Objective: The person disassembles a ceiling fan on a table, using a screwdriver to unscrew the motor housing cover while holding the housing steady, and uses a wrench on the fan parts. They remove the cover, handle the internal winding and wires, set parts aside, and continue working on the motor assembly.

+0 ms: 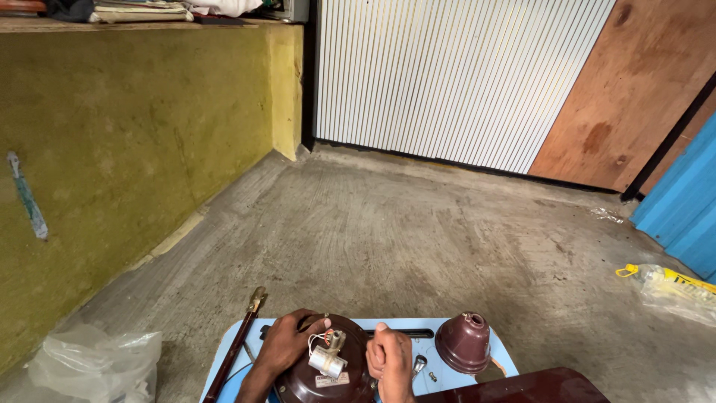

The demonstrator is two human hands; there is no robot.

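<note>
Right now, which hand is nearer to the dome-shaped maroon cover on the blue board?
The right hand. It is closed on the round motor housing, just left of the dome-shaped maroon cover. The left hand rests on the housing's far left side.

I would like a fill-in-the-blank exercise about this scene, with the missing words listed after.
1. Both hands rest on a round ____ motor housing.
2. The small cylinder on top of it is ____.
3. The bell-shaped cover stands to the ____ of the right hand.
4. The left hand is beside a long ____ rod.

Missing words: brown; white; right; brown
</note>
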